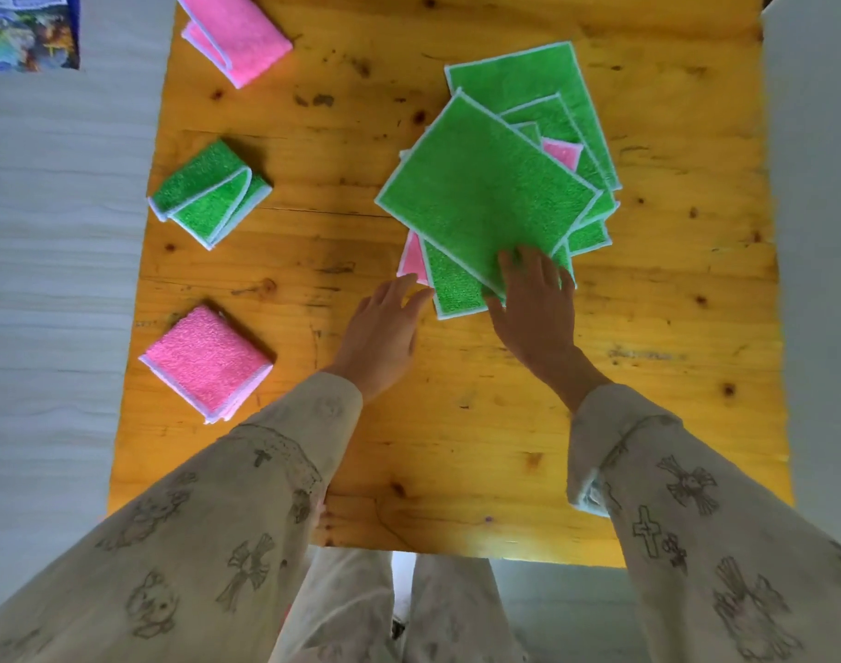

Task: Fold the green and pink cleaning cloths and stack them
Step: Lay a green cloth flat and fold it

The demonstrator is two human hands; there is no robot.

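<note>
home (likely) | knotty wooden table [457, 423] | pale plank floor [50, 232]

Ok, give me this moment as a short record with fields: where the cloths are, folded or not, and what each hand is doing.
surface: wooden table
unfolded pile: flat green and pink cloths, fanned at the right
top cloth: green cloth, flat
folded, left side: far pink cloth; folded green cloth; near pink cloth
right hand: fingers on the top cloth's near corner
left hand: open, reaching toward the pile's near edge
stacked: folded cloths lie apart, not yet stacked
</note>
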